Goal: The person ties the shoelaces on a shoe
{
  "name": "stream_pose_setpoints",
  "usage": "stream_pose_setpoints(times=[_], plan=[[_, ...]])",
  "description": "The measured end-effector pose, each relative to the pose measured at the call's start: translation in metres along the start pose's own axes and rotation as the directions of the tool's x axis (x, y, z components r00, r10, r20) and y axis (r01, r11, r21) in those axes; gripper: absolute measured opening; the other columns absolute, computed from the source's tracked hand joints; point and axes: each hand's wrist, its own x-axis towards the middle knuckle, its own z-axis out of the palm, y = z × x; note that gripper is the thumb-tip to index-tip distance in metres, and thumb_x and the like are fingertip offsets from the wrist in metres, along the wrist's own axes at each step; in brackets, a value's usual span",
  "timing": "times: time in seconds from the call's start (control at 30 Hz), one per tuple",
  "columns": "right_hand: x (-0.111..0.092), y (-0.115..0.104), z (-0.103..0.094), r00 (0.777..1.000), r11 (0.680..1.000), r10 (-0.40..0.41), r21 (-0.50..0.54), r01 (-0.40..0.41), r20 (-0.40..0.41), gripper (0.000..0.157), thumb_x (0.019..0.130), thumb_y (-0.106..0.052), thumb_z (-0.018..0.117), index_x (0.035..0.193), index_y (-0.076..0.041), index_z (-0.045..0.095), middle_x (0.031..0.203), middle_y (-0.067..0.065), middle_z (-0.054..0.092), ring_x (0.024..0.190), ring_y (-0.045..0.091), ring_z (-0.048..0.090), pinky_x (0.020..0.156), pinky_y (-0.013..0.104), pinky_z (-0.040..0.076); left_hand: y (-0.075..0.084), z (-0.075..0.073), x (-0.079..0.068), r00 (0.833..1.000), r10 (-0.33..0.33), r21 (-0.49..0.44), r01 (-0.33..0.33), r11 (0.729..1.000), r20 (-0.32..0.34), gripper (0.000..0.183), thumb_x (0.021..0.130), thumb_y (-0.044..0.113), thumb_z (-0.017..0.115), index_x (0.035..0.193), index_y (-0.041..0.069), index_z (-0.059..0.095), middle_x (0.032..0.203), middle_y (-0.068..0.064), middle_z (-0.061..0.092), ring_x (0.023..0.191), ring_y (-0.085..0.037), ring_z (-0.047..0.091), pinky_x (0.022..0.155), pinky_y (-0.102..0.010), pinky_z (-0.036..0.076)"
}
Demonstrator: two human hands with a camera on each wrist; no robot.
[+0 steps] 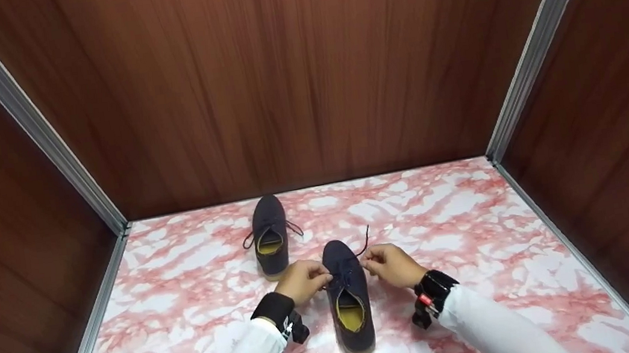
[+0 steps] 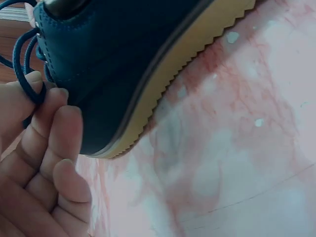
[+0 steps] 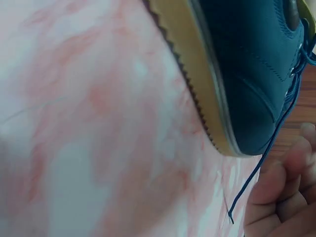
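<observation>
A navy lace-up shoe (image 1: 354, 332) with a yellow insole and tan ridged sole stands upright, toe pointing away from me. On its left side, my left hand (image 1: 302, 280) pinches a loop of the dark blue shoelace (image 2: 19, 61) between thumb and fingers. My right hand (image 1: 394, 265) is at the other side, thumb and forefinger brought together at the lace; the right wrist view cuts off that pinch. A loose lace end (image 3: 245, 186) hangs past the right fingers (image 3: 269, 185). The lace knot (image 1: 344, 276) lies over the shoe's tongue.
A matching shoe (image 1: 267, 213), its lace loops spread to both sides, stands farther back on the left. Both are on a pink-and-white marbled surface (image 1: 447, 213). Brown wood-look panels (image 1: 302, 81) with grey metal edging (image 1: 41, 130) enclose the back and sides.
</observation>
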Motion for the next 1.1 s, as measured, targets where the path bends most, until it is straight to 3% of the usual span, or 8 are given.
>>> stream_pose_setpoints(times=[0.2, 0.33, 0.5, 0.73, 0.97, 1.1], plan=[[0.015, -0.008, 0.013, 0.996, 0.994, 0.069, 0.076, -0.073, 0.054, 0.021, 0.104, -0.02, 0.065, 0.098, -0.003, 0.076, 0.073, 0.006, 0.065, 0.064, 0.008, 0.055, 0.055, 0.02, 0.045, -0.002, 0.002, -0.001, 0.999, -0.017, -0.002, 0.017, 1.0, -0.033, 0.012, 0.094, 0.017, 0.078, 0.086, 0.009, 0.079, 0.079, -0.001, 0.076, 0.063, 0.001, 0.055, 0.064, -0.019, 0.047], [0.021, -0.01, 0.02, 0.989, 0.988, 0.111, 0.099, -0.12, 0.096, 0.028, 0.104, -0.025, 0.064, 0.094, -0.001, 0.075, 0.065, -0.003, 0.055, 0.054, 0.006, 0.048, 0.049, 0.02, 0.04, -0.002, 0.003, -0.001, 0.999, -0.025, -0.002, 0.025, 1.0, -0.029, 0.01, 0.093, 0.019, 0.078, 0.087, 0.011, 0.08, 0.08, 0.0, 0.077, 0.065, 0.001, 0.055, 0.065, -0.018, 0.047], [0.027, -0.011, 0.026, 0.989, 0.991, 0.121, 0.046, -0.125, 0.081, 0.033, 0.102, -0.028, 0.066, 0.083, -0.002, 0.074, 0.066, -0.008, 0.054, 0.059, 0.005, 0.048, 0.055, 0.019, 0.039, -0.001, 0.004, -0.002, 0.999, -0.011, -0.001, 0.011, 1.0, -0.039, 0.01, 0.093, 0.019, 0.078, 0.087, 0.011, 0.079, 0.08, -0.001, 0.077, 0.064, 0.001, 0.056, 0.064, -0.018, 0.048], [0.031, -0.013, 0.028, 0.99, 0.993, 0.121, -0.004, -0.121, 0.071, 0.023, 0.097, -0.02, 0.072, 0.084, -0.002, 0.077, 0.078, -0.005, 0.069, 0.071, 0.006, 0.055, 0.064, 0.018, 0.044, 0.0, 0.005, -0.003, 1.0, -0.016, -0.023, 0.016, 1.0, -0.025, 0.01, 0.094, 0.017, 0.077, 0.089, 0.009, 0.078, 0.08, -0.003, 0.077, 0.057, 0.002, 0.057, 0.059, -0.018, 0.049], [0.033, -0.017, 0.027, 0.985, 0.989, 0.148, -0.029, -0.146, 0.087, 0.034, 0.097, -0.029, 0.073, 0.07, -0.009, 0.07, 0.06, -0.011, 0.05, 0.06, 0.006, 0.046, 0.058, 0.019, 0.036, 0.0, 0.005, -0.003, 0.999, -0.016, -0.003, 0.016, 1.0, -0.031, 0.009, 0.094, 0.018, 0.077, 0.089, 0.01, 0.078, 0.081, -0.002, 0.078, 0.057, 0.002, 0.058, 0.061, -0.018, 0.051], [0.033, -0.017, 0.027, 0.984, 0.989, 0.148, -0.024, -0.146, 0.098, 0.026, 0.096, -0.026, 0.075, 0.077, -0.007, 0.077, 0.071, -0.009, 0.068, 0.069, 0.005, 0.055, 0.064, 0.018, 0.042, 0.0, 0.006, -0.003, 0.999, -0.01, 0.009, 0.01, 1.0, -0.033, 0.009, 0.094, 0.018, 0.077, 0.088, 0.011, 0.079, 0.081, -0.001, 0.078, 0.059, 0.003, 0.057, 0.063, -0.018, 0.05]])
